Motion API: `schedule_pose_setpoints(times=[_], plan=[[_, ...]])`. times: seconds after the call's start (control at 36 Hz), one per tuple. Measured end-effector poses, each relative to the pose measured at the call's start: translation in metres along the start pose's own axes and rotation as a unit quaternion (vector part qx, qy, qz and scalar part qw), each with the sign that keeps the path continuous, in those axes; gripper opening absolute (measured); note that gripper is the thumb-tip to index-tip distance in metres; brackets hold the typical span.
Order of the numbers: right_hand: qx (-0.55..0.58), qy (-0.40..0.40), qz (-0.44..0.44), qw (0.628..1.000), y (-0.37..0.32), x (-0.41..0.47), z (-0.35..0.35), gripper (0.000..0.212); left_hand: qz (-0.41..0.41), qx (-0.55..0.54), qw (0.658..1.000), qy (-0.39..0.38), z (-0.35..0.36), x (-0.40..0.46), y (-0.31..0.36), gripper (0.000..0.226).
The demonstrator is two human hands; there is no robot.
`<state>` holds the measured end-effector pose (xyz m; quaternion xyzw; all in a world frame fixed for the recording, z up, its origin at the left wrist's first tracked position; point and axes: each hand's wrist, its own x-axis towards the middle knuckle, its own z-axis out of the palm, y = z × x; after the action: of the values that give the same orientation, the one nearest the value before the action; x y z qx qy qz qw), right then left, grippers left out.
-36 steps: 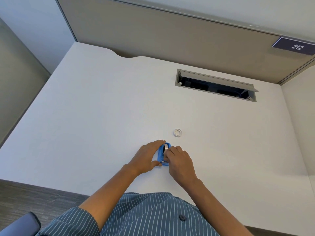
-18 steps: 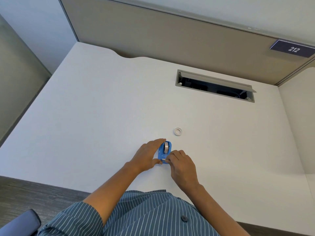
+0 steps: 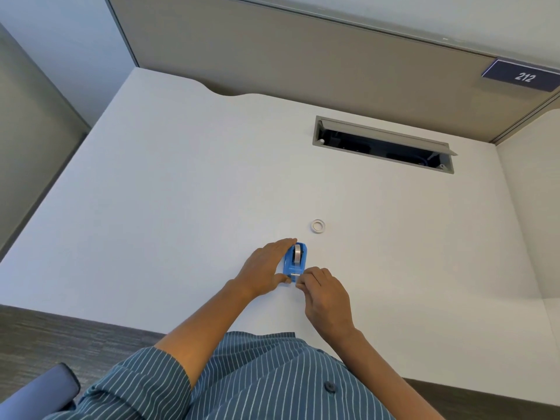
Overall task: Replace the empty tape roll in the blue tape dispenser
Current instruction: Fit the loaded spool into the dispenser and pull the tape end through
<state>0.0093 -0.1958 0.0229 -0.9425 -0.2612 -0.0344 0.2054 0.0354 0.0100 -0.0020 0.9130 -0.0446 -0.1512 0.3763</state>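
Blue tape dispenser (image 3: 295, 263) stands on white desk (image 3: 181, 192), tape roll (image 3: 298, 253) seated. Left hand (image 3: 263, 271) grips its side; right hand (image 3: 325, 295) pinches its near end. Empty core (image 3: 318, 226) lies beyond, apart.

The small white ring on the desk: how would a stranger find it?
Start at the white desk and its long open cable slot near the back. Come forward to the blue dispenser; the ring lies flat just beyond it, slightly right. Unlike the dispenser, it is white and untouched.
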Motion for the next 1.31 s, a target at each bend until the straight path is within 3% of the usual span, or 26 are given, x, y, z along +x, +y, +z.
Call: schedule_pose_setpoints(times=[0.81, 1.31], plan=[[-0.009, -0.018, 0.033, 0.999, 0.004, -0.012, 0.030, 0.018, 0.001, -0.011, 1.000, -0.015, -0.004, 0.004, -0.006, 0.097], [-0.068, -0.034, 0.024, 0.997, 0.003, -0.003, 0.030, 0.036, 0.006, -0.004, 1.000, -0.014, -0.005, 0.005, -0.006, 0.098]])
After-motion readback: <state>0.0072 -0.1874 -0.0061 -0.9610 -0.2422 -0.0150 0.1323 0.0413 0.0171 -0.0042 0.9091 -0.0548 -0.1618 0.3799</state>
